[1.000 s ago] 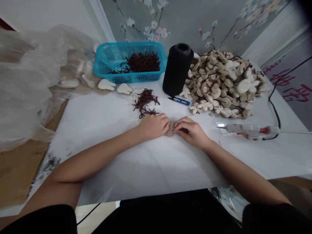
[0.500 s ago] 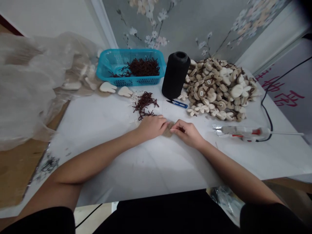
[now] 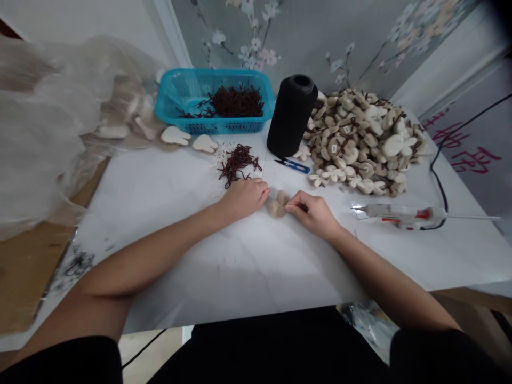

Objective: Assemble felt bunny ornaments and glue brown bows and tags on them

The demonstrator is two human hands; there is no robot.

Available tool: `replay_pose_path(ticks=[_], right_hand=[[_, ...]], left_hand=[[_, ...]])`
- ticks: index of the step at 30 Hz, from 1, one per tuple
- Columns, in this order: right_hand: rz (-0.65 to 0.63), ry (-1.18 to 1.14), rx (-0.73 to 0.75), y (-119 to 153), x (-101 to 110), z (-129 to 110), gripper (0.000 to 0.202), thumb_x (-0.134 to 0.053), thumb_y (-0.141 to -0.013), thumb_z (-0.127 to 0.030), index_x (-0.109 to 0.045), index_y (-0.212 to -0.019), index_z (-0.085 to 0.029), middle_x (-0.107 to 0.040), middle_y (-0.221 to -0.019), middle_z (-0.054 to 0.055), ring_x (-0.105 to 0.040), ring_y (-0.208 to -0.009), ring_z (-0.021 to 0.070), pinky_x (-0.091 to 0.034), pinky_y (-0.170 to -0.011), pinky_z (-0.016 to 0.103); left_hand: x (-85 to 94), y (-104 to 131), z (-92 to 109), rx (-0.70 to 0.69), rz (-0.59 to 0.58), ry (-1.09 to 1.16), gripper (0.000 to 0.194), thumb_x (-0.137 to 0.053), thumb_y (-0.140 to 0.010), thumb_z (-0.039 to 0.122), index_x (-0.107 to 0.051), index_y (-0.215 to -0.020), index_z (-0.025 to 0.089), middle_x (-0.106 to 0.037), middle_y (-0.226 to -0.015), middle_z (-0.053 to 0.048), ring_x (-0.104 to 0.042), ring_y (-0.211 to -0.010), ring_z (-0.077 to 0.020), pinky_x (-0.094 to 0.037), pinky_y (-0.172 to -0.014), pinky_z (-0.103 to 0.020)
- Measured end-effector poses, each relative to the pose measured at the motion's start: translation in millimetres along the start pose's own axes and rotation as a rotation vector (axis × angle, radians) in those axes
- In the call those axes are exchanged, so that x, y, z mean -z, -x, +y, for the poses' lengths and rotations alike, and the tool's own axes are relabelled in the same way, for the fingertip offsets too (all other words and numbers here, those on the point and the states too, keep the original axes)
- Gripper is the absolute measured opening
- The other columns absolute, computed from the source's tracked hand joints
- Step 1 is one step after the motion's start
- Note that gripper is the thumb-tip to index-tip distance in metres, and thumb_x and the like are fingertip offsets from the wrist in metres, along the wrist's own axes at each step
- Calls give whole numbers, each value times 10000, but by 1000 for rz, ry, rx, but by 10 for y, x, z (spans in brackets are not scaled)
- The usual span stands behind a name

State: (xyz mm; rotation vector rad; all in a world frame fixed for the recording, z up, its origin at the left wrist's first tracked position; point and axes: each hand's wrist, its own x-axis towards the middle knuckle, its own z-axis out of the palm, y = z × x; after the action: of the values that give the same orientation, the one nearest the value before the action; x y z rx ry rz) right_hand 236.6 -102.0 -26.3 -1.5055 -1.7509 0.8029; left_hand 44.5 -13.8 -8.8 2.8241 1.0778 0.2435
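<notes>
A small beige padded fabric piece point(image 3: 279, 205) with rounded lobes shows between my two hands, just above or on the white table. My right hand point(image 3: 310, 210) pinches its right edge between thumb and forefinger. On the other side my left hand point(image 3: 247, 196) is closed, fingers curled, a small gap from the piece; what it holds, if anything, is hidden. Just beyond the left hand lies a loose heap of dark brown cord bows point(image 3: 240, 164), with small white strips point(image 3: 224, 152) beside it.
Along the back stand a blue basket point(image 3: 172, 120) of brown bows and a black thread cone point(image 3: 291, 117). Blue thread snips point(image 3: 294, 166) lie before the cone. At right are piled padded pieces point(image 3: 360, 144) and a corded glue gun point(image 3: 408, 214). Plastic bags point(image 3: 44, 144) fill the left.
My left hand has drawn a little to the left, off the beige piece, which now shows more fully. My right hand keeps its pinch. The view has shifted slightly.
</notes>
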Motion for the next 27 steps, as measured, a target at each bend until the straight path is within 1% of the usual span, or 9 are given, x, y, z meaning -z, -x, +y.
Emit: replay_pose_path(ticks=[4, 8, 10, 13, 14, 17, 20, 23, 27], right_hand=[[-1, -63, -48, -27, -9, 17, 116, -592, -799, -287, -600, -772, -175, -656, -698, 8, -543, -582, 111, -403, -562, 227], [-1, -163, -123, -88, -5, -13, 162, -621, -775, -320, -635, -781, -159, -666, -696, 24, -551, -581, 116, -417, -566, 238], [14, -231, -187, -121, 0, -36, 218, -647, -749, -332, -650, -856, -142, -640, -613, 8, -521, -519, 110, -407, -524, 236], [33, -286, -270, -165, 10, -62, 420, -673, -717, -312, -621, -1082, -114, -601, -533, -24, -479, -465, 103, -406, -502, 239], [29, -292, -282, -177, 13, -66, 444, -673, -712, -307, -618, -1106, -111, -601, -536, -24, -477, -466, 103, -407, -503, 241], [-2, -294, -287, -198, 14, -70, 289, -659, -708, -312, -688, -922, -121, -600, -558, -9, -489, -482, 106, -405, -498, 244], [3, -277, -277, -199, 2, -73, 190, -649, -712, -318, -679, -761, -137, -602, -567, -1, -496, -485, 106, -404, -501, 247], [56, -320, -278, -195, -29, -78, 203, -646, -724, -344, -658, -743, -142, -628, -609, 12, -503, -490, 102, -419, -520, 253], [130, -493, -302, -203, -87, -63, 259, -686, -700, -397, -638, -744, -147, -642, -629, 13, -511, -501, 97, -434, -528, 248]], left_hand=[[29, 5, 6, 71, 17, 148, 394, -390, -911, 403, -563, -661, 152, -569, -665, -25, -486, -575, -129, -250, -522, -261], [21, 11, 3, 83, 41, 161, 428, -583, -739, 582, -528, -698, 159, -540, -684, -5, -453, -565, -122, -222, -505, -254], [10, 16, 6, 48, 49, 134, 400, -620, -722, 548, -526, -745, 160, -548, -734, -7, -469, -585, -124, -222, -504, -251], [-3, 29, 27, -48, 76, 96, 265, -578, -798, 417, -526, -772, 158, -556, -760, -9, -474, -568, -115, -221, -487, -253], [-9, 35, 38, -95, 97, 75, 225, -553, -820, 376, -527, -769, 158, -559, -757, -10, -474, -560, -113, -218, -478, -254], [-38, 55, 69, -216, 181, -13, 170, -484, -860, 274, -536, -753, 153, -571, -746, -19, -496, -566, -114, -201, -453, -257], [-69, 72, 91, -262, 251, -75, 187, -446, -873, 230, -546, -738, 148, -585, -729, -26, -517, -573, -116, -196, -442, -257], [-76, 93, 123, -223, 278, -68, 198, -442, -877, 235, -563, -746, 148, -599, -694, -25, -518, -551, -115, -223, -449, -250], [-77, 140, 210, -151, 221, 2, 211, -479, -863, 305, -583, -751, 159, -627, -653, -22, -556, -561, -133, -275, -472, -239]])
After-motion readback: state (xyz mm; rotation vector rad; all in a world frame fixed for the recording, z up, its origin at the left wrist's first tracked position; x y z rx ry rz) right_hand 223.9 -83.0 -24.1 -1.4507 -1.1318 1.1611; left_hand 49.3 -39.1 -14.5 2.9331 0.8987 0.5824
